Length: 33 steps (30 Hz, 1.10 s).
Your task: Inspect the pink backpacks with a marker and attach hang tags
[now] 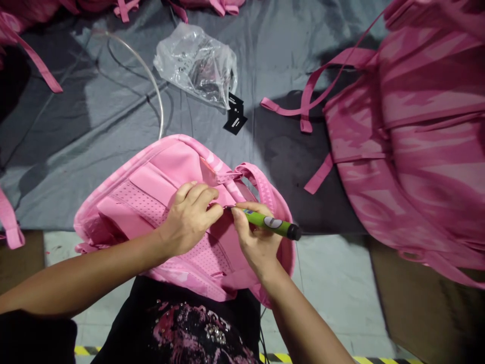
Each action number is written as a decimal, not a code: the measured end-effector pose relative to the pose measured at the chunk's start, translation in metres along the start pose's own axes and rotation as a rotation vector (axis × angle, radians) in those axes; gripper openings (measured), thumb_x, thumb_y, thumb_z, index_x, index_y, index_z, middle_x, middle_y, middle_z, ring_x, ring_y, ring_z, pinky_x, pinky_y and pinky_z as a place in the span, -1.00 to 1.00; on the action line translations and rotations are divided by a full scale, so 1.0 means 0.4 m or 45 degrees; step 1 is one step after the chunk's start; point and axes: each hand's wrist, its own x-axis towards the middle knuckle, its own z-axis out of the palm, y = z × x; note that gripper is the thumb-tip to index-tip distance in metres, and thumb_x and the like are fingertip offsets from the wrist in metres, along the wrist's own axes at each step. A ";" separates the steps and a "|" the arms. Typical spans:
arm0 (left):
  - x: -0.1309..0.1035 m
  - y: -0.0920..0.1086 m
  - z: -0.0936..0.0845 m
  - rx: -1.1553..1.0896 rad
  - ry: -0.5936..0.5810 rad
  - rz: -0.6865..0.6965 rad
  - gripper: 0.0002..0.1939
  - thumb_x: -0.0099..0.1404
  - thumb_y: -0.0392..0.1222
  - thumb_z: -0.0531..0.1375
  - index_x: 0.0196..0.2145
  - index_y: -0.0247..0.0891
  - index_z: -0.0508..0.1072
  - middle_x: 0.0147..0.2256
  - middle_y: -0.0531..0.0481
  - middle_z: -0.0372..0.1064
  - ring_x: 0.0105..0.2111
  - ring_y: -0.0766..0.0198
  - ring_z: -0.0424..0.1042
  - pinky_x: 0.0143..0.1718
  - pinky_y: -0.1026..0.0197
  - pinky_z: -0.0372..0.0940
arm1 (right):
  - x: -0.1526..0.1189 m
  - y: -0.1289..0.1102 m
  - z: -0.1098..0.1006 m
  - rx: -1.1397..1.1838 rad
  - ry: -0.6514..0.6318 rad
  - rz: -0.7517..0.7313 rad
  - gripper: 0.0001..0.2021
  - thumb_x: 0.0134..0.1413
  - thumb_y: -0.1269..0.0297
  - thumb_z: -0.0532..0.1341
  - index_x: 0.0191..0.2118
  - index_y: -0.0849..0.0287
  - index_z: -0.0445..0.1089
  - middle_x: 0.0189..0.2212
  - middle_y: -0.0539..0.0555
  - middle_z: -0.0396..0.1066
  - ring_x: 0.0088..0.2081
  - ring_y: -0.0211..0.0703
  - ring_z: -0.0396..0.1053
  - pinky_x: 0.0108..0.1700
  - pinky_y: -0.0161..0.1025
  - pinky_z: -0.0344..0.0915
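Note:
A pink backpack [182, 167] lies across my lap and the table's near edge, its back panel with dotted mesh strips facing up. My right hand [261, 237] grips a green marker [265, 221] with a black end, its tip pointing left at the panel. Close to that tip, my left hand [191, 217] has its fingers curled, thumb and forefinger pinching the backpack's fabric; what exactly lies under those fingers is hidden. The backpack's top handle loop [257, 179] stands up just beyond my right hand.
A large pink camouflage backpack [428, 136] with loose straps sits on the right. Farther back on the grey-covered table [273, 45] lie a clear plastic bag [195, 60], black tags [235, 115] and a pale curved tube [153, 83]. More pink bags [49, 10] line the far edge.

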 end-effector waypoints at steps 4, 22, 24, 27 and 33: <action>0.001 0.000 -0.002 0.006 0.001 0.002 -0.97 0.27 -0.25 0.21 -0.35 -0.23 0.41 -0.16 -0.04 0.41 -0.08 0.16 0.31 0.06 0.03 0.15 | 0.003 -0.005 0.001 -0.016 -0.002 0.001 -0.91 0.15 0.26 0.25 -0.26 0.13 0.39 -0.41 0.00 0.44 -0.46 -0.25 0.41 -0.40 -0.24 0.41; -0.001 0.000 -0.006 0.049 -0.109 0.009 -0.98 0.27 -0.27 0.20 -0.32 -0.22 0.40 -0.22 -0.01 0.40 -0.17 0.18 0.30 -0.04 0.05 0.14 | 0.017 -0.022 0.010 -0.027 0.009 0.012 -0.89 0.15 0.24 0.24 -0.32 0.15 0.39 -0.48 -0.02 0.42 -0.50 -0.25 0.39 -0.41 -0.25 0.39; -0.003 0.007 -0.003 0.065 -0.119 0.015 -0.98 0.27 -0.28 0.20 -0.32 -0.22 0.40 -0.22 -0.02 0.40 -0.17 0.18 0.30 -0.06 0.06 0.13 | 0.017 -0.022 0.012 -0.015 0.012 0.010 -0.89 0.15 0.24 0.24 -0.31 0.16 0.39 -0.48 -0.01 0.42 -0.50 -0.25 0.39 -0.41 -0.25 0.38; -0.003 0.005 -0.005 0.083 -0.147 0.014 -0.98 0.28 -0.26 0.20 -0.32 -0.22 0.39 -0.22 -0.01 0.40 -0.18 0.18 0.30 -0.06 0.07 0.11 | 0.019 -0.024 0.008 -0.050 0.005 -0.030 -0.90 0.15 0.24 0.25 -0.31 0.15 0.40 -0.48 -0.01 0.43 -0.48 -0.24 0.40 -0.41 -0.25 0.38; 0.026 -0.126 -0.104 0.212 -0.368 0.211 -0.74 0.26 0.04 0.23 -0.30 -0.22 0.41 -0.31 -0.01 0.39 -0.26 0.14 0.28 -0.14 0.07 0.09 | 0.023 -0.025 -0.018 0.136 -0.003 0.155 -0.86 0.14 0.19 0.25 -0.27 0.15 0.41 -0.57 -0.06 0.40 -0.59 -0.26 0.36 -0.55 -0.30 0.33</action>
